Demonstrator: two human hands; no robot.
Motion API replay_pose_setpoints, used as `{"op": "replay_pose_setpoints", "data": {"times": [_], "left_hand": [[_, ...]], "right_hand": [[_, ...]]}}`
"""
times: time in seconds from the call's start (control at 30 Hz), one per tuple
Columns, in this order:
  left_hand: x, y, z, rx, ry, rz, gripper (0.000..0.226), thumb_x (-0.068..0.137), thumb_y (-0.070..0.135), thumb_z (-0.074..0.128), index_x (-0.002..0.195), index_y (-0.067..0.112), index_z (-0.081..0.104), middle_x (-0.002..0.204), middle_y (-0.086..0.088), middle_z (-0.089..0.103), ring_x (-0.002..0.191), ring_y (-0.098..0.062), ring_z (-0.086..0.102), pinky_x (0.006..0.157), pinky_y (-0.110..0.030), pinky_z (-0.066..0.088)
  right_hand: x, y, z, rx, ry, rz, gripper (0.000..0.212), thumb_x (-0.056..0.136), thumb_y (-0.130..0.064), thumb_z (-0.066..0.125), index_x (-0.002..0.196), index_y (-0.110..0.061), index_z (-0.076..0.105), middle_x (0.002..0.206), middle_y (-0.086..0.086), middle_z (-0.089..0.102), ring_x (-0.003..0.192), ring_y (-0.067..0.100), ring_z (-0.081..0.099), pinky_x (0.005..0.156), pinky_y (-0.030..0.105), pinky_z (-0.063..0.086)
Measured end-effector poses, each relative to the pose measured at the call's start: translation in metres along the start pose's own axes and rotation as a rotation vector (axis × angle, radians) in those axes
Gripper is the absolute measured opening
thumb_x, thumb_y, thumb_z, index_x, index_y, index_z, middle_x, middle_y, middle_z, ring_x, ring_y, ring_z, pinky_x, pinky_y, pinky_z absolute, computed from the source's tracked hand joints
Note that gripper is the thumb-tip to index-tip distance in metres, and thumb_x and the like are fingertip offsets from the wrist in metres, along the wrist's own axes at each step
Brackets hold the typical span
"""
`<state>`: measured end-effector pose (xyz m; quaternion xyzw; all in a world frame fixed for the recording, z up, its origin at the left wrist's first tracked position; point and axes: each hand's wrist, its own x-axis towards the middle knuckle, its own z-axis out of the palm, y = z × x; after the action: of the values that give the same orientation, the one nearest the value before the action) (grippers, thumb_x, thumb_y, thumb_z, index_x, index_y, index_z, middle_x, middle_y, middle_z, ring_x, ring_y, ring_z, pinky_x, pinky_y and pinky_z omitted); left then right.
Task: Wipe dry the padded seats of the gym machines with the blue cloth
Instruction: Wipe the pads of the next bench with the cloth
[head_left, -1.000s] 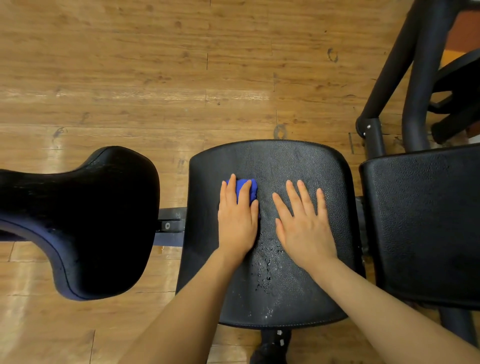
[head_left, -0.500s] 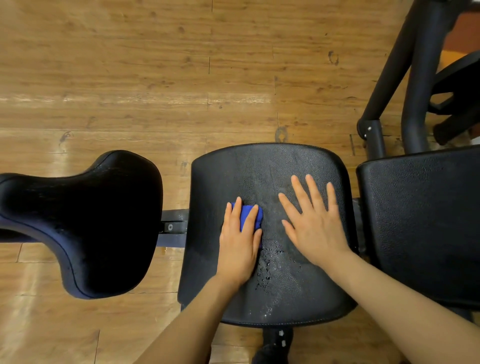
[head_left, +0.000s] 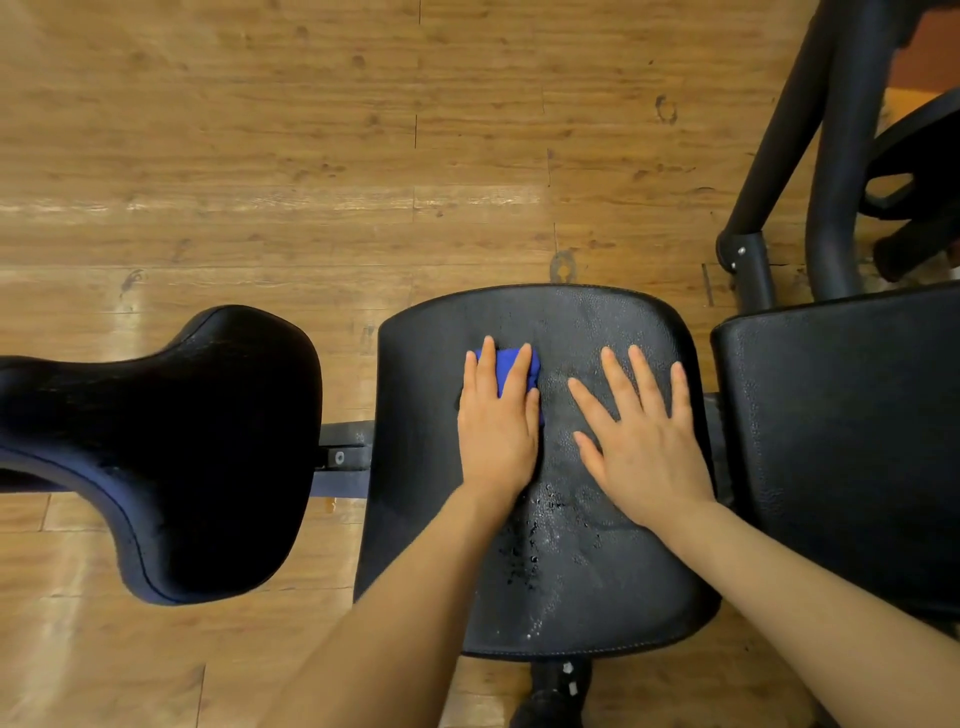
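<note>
A black padded seat fills the middle of the view, with water droplets near its centre and front. My left hand lies flat on the seat and presses a folded blue cloth, which peeks out between and past the straight fingers. My right hand rests flat beside it on the seat's right half, fingers spread, holding nothing.
A black saddle-shaped pad sits to the left, joined by a metal bar. Another black pad lies at the right, with black machine frame tubes behind it. Wooden floor surrounds everything.
My left hand pulled the cloth toward me, then pushed it back away across the seat. My right hand stayed flat on the pad, shifting only slightly.
</note>
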<state>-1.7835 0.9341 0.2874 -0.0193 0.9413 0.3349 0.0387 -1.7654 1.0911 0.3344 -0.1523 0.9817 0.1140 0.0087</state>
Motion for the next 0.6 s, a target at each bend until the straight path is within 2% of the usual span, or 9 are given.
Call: {"op": "replay_pose_setpoints", "data": {"times": [0.07, 0.13, 0.33, 0.6], "left_hand": [[-0.018, 0.002, 0.004, 0.034, 0.024, -0.002, 0.052, 0.098, 0.038, 0.029, 0.148, 0.024, 0.039, 0.159, -0.014, 0.024, 0.147, -0.035, 0.02, 0.111, -0.044, 0.031], [-0.037, -0.001, 0.007, 0.053, 0.035, 0.021, 0.051, 0.098, 0.037, 0.032, 0.146, 0.025, 0.041, 0.158, -0.014, 0.027, 0.146, -0.035, 0.024, 0.109, -0.043, 0.034], [-0.081, -0.01, 0.011, 0.068, 0.055, 0.043, 0.045, 0.098, 0.034, 0.038, 0.142, 0.026, 0.044, 0.156, -0.013, 0.031, 0.144, -0.034, 0.027, 0.11, -0.042, 0.031], [-0.023, 0.002, 0.006, 0.081, 0.038, 0.034, 0.052, 0.097, 0.038, 0.031, 0.145, 0.023, 0.042, 0.157, -0.016, 0.029, 0.144, -0.039, 0.026, 0.107, -0.048, 0.037]], "right_hand": [[0.0, 0.0, 0.0, -0.003, -0.003, -0.002, 0.059, 0.092, -0.045, 0.031, 0.143, -0.022, 0.048, 0.154, 0.019, 0.033, 0.144, 0.04, 0.026, 0.114, 0.064, 0.016], [0.001, 0.0, 0.0, -0.005, -0.008, -0.003, 0.059, 0.092, -0.045, 0.031, 0.143, -0.022, 0.048, 0.154, 0.019, 0.033, 0.144, 0.04, 0.025, 0.113, 0.064, 0.016], [0.001, 0.0, 0.0, 0.008, -0.005, 0.001, 0.059, 0.091, -0.045, 0.031, 0.142, -0.022, 0.05, 0.154, 0.019, 0.034, 0.144, 0.04, 0.026, 0.113, 0.064, 0.016], [0.0, 0.0, -0.001, 0.008, -0.012, 0.001, 0.059, 0.092, -0.044, 0.031, 0.143, -0.021, 0.049, 0.154, 0.02, 0.033, 0.144, 0.04, 0.026, 0.114, 0.064, 0.015]]}}
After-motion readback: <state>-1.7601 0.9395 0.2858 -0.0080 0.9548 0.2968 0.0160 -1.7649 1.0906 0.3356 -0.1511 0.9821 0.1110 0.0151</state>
